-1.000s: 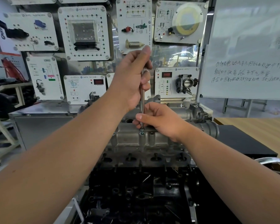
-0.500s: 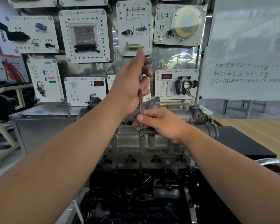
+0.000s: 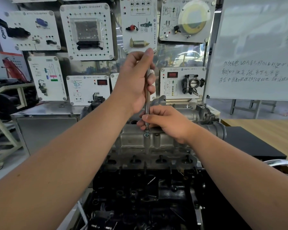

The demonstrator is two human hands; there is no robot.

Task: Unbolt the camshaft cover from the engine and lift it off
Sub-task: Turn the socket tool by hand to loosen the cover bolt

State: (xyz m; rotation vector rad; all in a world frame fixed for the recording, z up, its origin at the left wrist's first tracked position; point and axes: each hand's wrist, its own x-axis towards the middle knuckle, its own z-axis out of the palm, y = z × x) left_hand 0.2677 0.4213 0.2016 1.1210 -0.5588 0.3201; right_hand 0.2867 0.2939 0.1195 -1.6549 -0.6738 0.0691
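The grey cast camshaft cover lies across the top of the dark engine block in the middle of the view. A long slim metal driver stands upright with its tip just above a bolt on the cover's near edge. My left hand grips the upper part of the shaft, index finger stretched up along its top end. My right hand pinches the shaft close to the tip and rests on the cover.
Behind the engine stands a wall of white training panels above a steel cabinet. A whiteboard fills the upper right. A black mat and wooden tabletop lie to the right, a metal trolley frame to the left.
My left hand has shifted slightly on the driver's top, index finger staying extended. The right hand stays at the tip by the bolt. The view has tilted a little.
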